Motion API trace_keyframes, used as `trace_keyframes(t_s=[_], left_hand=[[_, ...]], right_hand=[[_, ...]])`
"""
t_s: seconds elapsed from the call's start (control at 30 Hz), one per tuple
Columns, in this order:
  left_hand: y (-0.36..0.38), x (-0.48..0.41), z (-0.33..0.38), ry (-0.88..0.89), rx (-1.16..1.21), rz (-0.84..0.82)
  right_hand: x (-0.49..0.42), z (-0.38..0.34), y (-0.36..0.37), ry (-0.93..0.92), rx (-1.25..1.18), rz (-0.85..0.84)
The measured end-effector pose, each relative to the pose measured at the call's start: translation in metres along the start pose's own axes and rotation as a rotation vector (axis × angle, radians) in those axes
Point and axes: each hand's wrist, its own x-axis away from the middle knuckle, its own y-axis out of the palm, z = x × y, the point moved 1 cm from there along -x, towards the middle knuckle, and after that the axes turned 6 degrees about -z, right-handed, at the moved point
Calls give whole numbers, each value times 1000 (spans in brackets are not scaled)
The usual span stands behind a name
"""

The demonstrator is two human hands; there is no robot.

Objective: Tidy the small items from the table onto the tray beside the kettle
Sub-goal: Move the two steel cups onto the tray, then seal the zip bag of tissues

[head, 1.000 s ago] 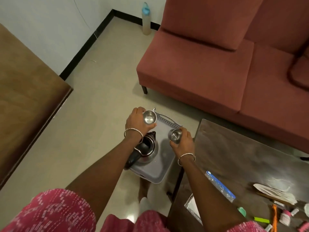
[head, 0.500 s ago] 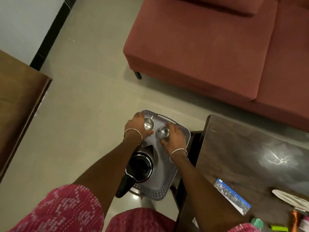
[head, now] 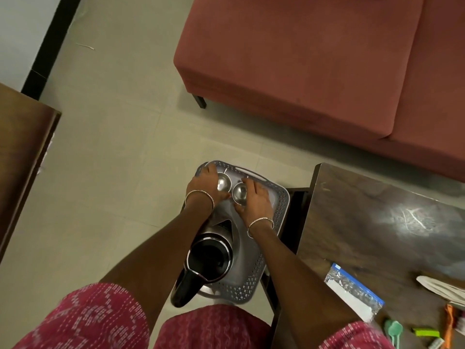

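Observation:
A grey perforated tray point(head: 281, 210) sits low, left of the dark table point(head: 372, 222). A black and steel kettle point(head: 208, 260) stands on its near end. At the far end two small steel cups stand side by side. My left hand point(head: 203, 185) holds the left steel cup point(head: 223, 184), fingers curled round its far side. My right hand point(head: 256, 200) holds the right steel cup point(head: 239, 193) the same way. Both cups are down at the tray's floor, upright, mouths up.
On the table's near right lie a blue-topped plastic bag point(head: 352, 290), white papers point(head: 440, 288), a green spoon point(head: 393, 333), an orange item point(head: 449, 326) and a yellow-green marker point(head: 425, 332). A red sofa point(head: 314, 71) stands beyond. A wooden surface point(head: 22, 152) is on the left.
Both hands have carried the two cups down from above the kettle to the far end of the tray. My view has tilted further down over the tray.

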Motion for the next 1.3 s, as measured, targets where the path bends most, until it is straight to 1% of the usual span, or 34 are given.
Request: trace_keyframes(t_s=[0.2,0.3,0.4,0.47,0.63,0.77,0.87,0.97,1.03,1.13,1.3], left_hand=[[-6,5,0,-65,63,-34],[-14,14,0,-99,71,-17],[-23,30,-3,-84,83,34],[-30,50,-3,-56,98,95],[-43,122,7,41,242,281],[-33,187,25,104,374,450],[-12,239,50,201,421,554],[20,280,72,307,449,502],[48,304,85,346,439,457],[86,336,101,369,409,393],[147,363,127,354,398,262]], right_hand=[[3,-3,0,8,14,-28],[11,0,-5,-4,-67,-30],[31,8,-16,-4,-155,11],[51,17,-26,23,-155,49],[118,51,-42,133,-172,101],[178,72,-50,222,-188,123],[228,90,-52,246,-194,176],[275,108,-52,243,-256,214],[308,121,-52,246,-284,224],[348,140,-50,260,-311,256],[404,194,-46,363,-319,281]])
